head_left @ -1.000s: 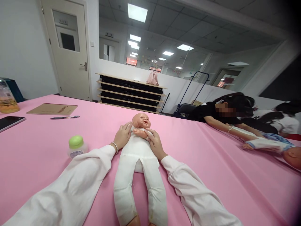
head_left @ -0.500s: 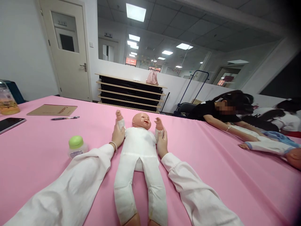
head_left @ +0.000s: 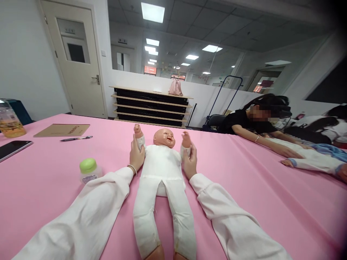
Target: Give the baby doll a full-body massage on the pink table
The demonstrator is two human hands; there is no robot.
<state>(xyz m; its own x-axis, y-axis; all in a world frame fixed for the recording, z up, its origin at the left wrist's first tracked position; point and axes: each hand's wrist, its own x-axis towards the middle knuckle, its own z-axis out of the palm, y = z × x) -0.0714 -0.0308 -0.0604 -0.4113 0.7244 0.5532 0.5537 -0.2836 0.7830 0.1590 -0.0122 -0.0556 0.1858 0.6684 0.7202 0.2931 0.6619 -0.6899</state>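
A baby doll [head_left: 162, 162] with a white cloth body lies on its back on the pink-covered table [head_left: 114, 216], its head away from me and its feet toward me. My left hand [head_left: 136, 154] is closed around the doll's arm on the left, below the doll's raised hand. On the other side my right hand [head_left: 190, 161] grips the doll's other arm, fingers wrapped behind it. Both doll arms point up beside its head. A small jar with a green lid [head_left: 88, 170] stands left of my left forearm, partly hidden by the sleeve.
At the left lie a brown notebook [head_left: 61, 130], a pen [head_left: 76, 138] and a phone [head_left: 14, 148], near a bottle of amber liquid [head_left: 11, 122]. To the right, a person in black [head_left: 252, 121] leans over another doll [head_left: 320, 164]. Shelves [head_left: 151, 106] stand behind the table.
The doll's arm in my right hand has shifted slightly outward and up, my right hand moving with it. My left hand keeps its hold. The view has shifted a little.
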